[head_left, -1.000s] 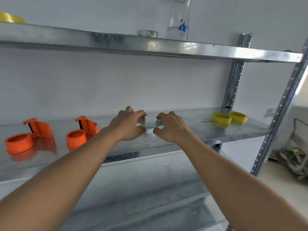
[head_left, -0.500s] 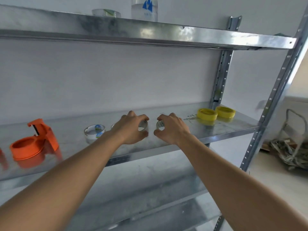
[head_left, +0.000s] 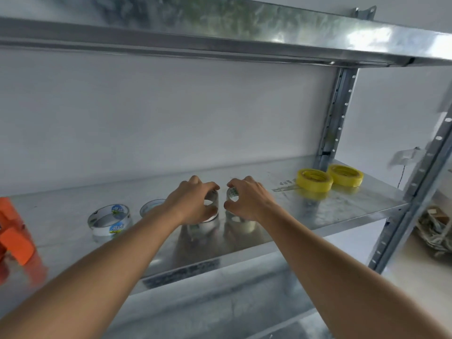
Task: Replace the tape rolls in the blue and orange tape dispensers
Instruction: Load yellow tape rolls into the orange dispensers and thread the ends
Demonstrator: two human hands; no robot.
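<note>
On the middle metal shelf (head_left: pixel 342 211) my left hand (head_left: pixel 193 201) grips a clear tape roll (head_left: pixel 212 197) with curled fingers and thumb. Right beside it my right hand (head_left: pixel 249 199) grips a second clear tape roll (head_left: pixel 231 193) the same way. Both rolls are mostly hidden by the hands. To the left a clear tape roll with a blue-and-white label (head_left: pixel 109 220) stands free, and another clear roll (head_left: pixel 150 206) peeks out behind my left wrist. An orange tape dispenser (head_left: pixel 14 236) is cut off at the left edge. No blue dispenser is in view.
Two yellow tape rolls (head_left: pixel 314 179) (head_left: pixel 345 174) lie at the shelf's right end near the upright post (head_left: pixel 335 113). A higher shelf (head_left: pixel 220 28) overhangs the hands, and a lower shelf sits beneath. A tangle of rope lies on the floor at right.
The view has swung right and closer, pushing the orange dispenser to the left edge. Both hands stay on the two clear rolls at the shelf's middle.
</note>
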